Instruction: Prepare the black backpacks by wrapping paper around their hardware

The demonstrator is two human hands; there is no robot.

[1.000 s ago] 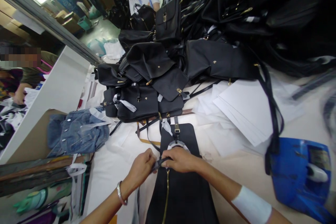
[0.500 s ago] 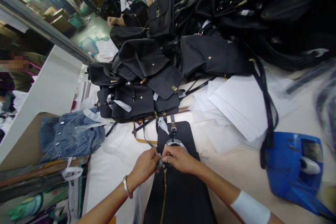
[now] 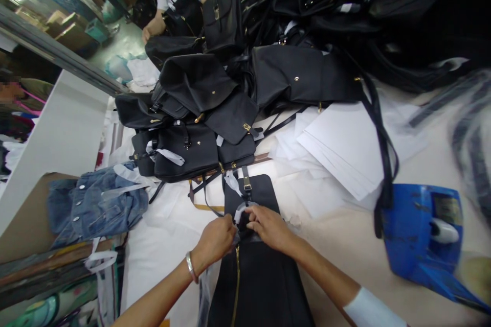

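A black bag (image 3: 264, 281) with a gold zipper lies on the white-covered table before me, its buckled flap pointing away. At the zipper's top end, my left hand (image 3: 218, 237) is closed in a pinch; what it grips is too small to make out. My right hand (image 3: 270, 227) is just to the right, over the bag's wrapped handle (image 3: 241, 210), with thumb and fingers apart. A strip of white wrapping (image 3: 232, 183) hangs near the buckle.
Black bags (image 3: 187, 148) are piled beyond. White paper sheets (image 3: 341, 143) and a blue tape dispenser (image 3: 408, 230) lie to the right, a denim garment (image 3: 102, 202) to the left. Across the table, a person's hand (image 3: 153, 28) is beside a bag.
My right hand has opened its pinch and moved slightly away from my left hand, up toward the handle. The whole view has shifted a little.
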